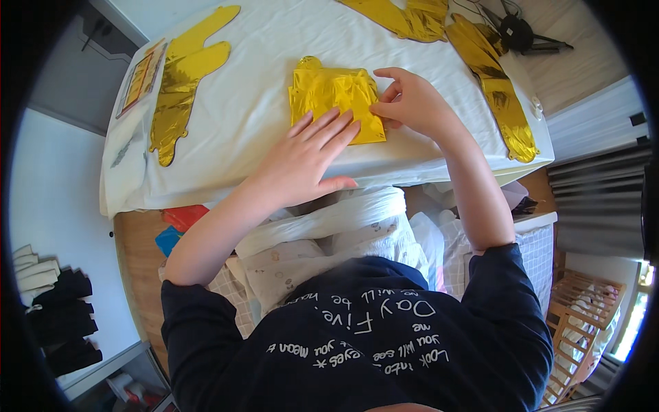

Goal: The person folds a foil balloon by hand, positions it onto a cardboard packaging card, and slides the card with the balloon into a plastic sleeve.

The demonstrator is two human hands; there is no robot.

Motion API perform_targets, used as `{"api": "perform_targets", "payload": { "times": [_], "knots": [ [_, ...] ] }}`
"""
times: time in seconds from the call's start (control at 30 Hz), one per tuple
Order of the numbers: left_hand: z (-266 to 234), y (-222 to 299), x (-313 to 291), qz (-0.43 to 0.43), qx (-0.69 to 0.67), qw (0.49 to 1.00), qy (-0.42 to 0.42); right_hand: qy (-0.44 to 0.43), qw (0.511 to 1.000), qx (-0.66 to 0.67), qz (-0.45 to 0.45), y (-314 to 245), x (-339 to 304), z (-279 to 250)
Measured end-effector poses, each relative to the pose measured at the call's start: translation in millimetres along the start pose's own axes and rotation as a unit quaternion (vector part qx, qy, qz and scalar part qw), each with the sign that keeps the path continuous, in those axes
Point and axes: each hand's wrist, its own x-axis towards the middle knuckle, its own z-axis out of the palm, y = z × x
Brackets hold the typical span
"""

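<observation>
A flat gold foil balloon (329,89), folded into a rough square with a rounded tab at its upper left, lies on the white-covered table (247,82) in front of me. My left hand (312,147) rests flat on its lower left part, fingers stretched out and slightly apart. At its right edge is my right hand (408,103), thumb and bent fingers closed on the foil while the index finger points left above it. Part of the grip is hidden behind the thumb.
More flat gold foil balloons lie at the left (182,86), the far edge (405,17) and the right (498,89). A framed card or package (141,79) sits far left. A black legged device (518,33) with cables stands far right. Below right is a wooden crib (583,316).
</observation>
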Motion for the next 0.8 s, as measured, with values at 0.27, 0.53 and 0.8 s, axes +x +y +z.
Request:
{"api": "perform_targets", "payload": {
  "times": [0.27,0.53,0.8],
  "knots": [
    [-3.7,-0.9,-1.9,-0.021,-0.042,0.999,-0.024,0.036,0.999,0.016,-0.028,10.0,21.2,-0.3],
    [-13.8,7.1,-14.3,-0.041,-0.03,0.994,0.093,0.072,0.99,-0.078,-0.092,14.0,22.6,7.9],
    [-45.4,40.9,-59.6,-0.149,-0.184,0.945,0.226,0.097,0.986,-0.073,-0.111,14.0,14.8,10.8]
  ]
}}
